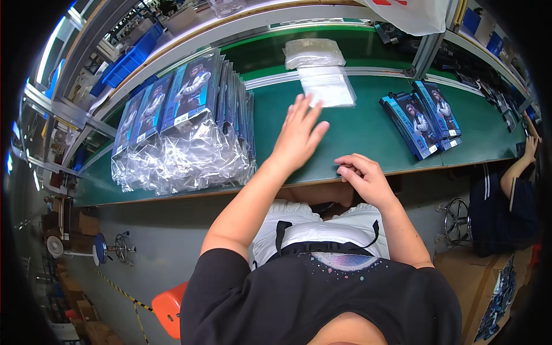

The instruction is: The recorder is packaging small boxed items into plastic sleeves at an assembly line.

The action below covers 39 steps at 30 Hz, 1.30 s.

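My left hand [299, 133] reaches over the green table [270, 103] with its fingers stretched apart, holding nothing. Its fingertips are close to a flat stack of clear plastic bags [328, 87]. Behind that stack lies a thicker bundle of bags [314, 53]. Near the table's front edge, my right hand [365, 179] has its fingers curled in, and nothing shows in them. To the left of my left hand stand several rows of blue printed boxes in clear bags [190, 92], their loose plastic ends crumpled toward me. Unbagged blue boxes [418, 123] lie at the right, two fronts showing.
A metal-framed shelf [253, 30] runs along the back, with a blue bin [132, 57] at far left. Another person's arm [520, 164] is at the table's right end. An orange stool [169, 310] and a cardboard carton [474, 282] flank me on the floor.
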Motion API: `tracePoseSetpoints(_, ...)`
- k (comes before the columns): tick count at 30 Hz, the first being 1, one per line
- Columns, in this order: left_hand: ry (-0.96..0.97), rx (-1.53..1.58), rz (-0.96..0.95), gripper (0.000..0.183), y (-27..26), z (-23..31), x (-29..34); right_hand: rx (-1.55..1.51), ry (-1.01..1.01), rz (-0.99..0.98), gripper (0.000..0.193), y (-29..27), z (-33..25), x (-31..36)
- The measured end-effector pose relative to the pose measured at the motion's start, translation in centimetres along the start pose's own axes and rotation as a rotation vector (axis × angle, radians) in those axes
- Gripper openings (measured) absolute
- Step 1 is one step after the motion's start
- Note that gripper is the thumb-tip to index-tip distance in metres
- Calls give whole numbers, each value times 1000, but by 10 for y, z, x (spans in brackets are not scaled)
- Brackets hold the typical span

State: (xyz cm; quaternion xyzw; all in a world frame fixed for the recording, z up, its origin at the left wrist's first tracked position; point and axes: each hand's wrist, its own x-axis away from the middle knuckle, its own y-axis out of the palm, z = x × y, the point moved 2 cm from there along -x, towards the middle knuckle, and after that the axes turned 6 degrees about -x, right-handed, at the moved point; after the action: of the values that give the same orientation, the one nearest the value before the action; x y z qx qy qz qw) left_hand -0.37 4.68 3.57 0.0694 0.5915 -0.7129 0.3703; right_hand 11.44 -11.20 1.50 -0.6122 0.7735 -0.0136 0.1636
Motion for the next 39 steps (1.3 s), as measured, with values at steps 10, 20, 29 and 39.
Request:
tracePoseSetpoints(10, -491, -91, -33, 70, 29, -104, 4, -330, 191, 101, 17, -10, 23, -3)
tracePoseSetpoints(20, -472, -148, -35, 71, 16, -126, 17, -302, 166, 107, 18, -16, 28, -2)
tracePoseSetpoints(29, -527, -137, -136, 68, -19, -155, 42, -365, 259, 40, 20, -23, 25, -5)
tracePoseSetpoints(39, -405, -413, -160, 53, -6, -128, 36, 423, -104, 600, 35, -129, 7, -36)
